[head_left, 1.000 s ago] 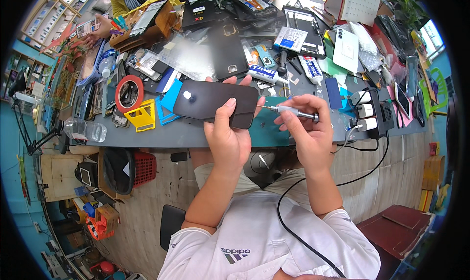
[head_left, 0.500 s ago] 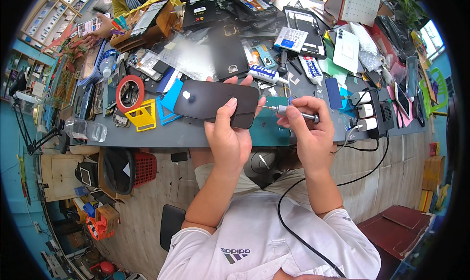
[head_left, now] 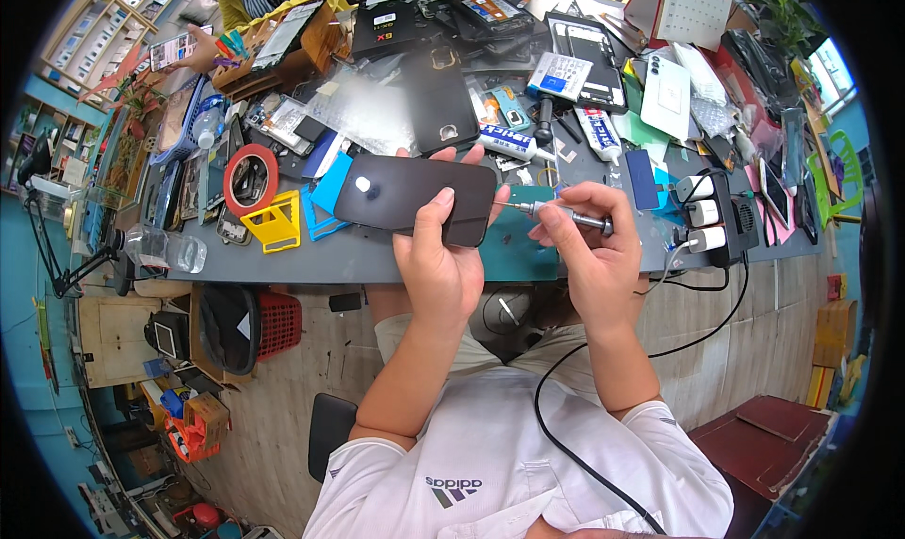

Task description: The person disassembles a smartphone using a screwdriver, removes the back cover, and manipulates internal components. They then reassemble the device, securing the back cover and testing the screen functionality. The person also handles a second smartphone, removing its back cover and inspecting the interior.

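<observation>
A black smartphone [head_left: 386,195] lies across my left hand [head_left: 441,256], its dark glossy face up, with the thumb pressed on that face and fingers behind the far edge. Between the thumb and fingers of my right hand [head_left: 600,242] is a small silver screwdriver [head_left: 566,215]. Its thin shaft points left, and the tip is at the phone's right end; whether it touches a screw there is too small to tell. Below both hands a green work mat [head_left: 528,256] covers part of the grey table's near edge.
Left of the phone are a yellow phone stand [head_left: 275,223] and a red tape roll [head_left: 251,181]. Glue tubes [head_left: 509,143] and phone parts crowd the far side. A power strip with white chargers [head_left: 705,214] sits at right. Another person's hand [head_left: 200,51] holds a phone at far left.
The screwdriver and my right hand have shifted very slightly left. The phone has barely moved in my left hand.
</observation>
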{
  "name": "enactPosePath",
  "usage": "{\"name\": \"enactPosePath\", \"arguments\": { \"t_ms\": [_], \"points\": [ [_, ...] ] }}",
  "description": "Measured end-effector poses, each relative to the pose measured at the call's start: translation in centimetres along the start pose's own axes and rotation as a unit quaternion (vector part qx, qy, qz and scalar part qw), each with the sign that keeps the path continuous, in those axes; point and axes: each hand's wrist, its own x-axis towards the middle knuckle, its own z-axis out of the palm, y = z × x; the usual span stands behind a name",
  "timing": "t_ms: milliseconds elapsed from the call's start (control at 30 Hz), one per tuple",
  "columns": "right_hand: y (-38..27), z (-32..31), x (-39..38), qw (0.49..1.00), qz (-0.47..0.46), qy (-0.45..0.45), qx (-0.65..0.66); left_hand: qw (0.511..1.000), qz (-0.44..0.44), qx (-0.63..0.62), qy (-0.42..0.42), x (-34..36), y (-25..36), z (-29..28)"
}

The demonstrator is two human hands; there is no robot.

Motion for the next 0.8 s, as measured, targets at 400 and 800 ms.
{"name": "enactPosePath", "arguments": {
  "t_ms": [400,800],
  "points": [
    [-0.09,-0.1,0.11,1.0,0.017,0.002,-0.011,1.0,0.003,0.002,0.001,0.02,0.03,-0.01],
    [0.21,-0.16,0.01,1.0,0.024,0.007,-0.001,1.0,0.002,0.006,0.003,-0.05,0.12,0.1]
  ]
}}
